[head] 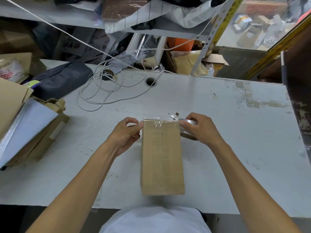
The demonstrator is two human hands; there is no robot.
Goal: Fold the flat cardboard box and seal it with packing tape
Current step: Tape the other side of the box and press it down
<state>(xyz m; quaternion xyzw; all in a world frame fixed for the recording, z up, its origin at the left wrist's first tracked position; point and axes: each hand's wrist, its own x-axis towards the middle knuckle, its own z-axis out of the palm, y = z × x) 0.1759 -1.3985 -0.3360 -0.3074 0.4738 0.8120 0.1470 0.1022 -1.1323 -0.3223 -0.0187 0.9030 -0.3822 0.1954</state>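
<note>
A folded brown cardboard box (162, 157) lies lengthwise on the white table (218, 132), its flap seam facing up. Clear tape (161, 122) stretches across the box's far end. My left hand (128, 133) pinches the tape at the box's far left corner. My right hand (200, 127) grips the clear packing tape roll (187, 128) against the box's far right corner. Most of the roll is hidden by my fingers.
A white cable (101, 91) lies coiled on the table's far left, beside a cable hole (150, 81). Flat cardboard and a plastic sheet (25, 125) are stacked at the left edge. Cluttered shelves stand behind the table. A dark panel (299, 98) borders the right side.
</note>
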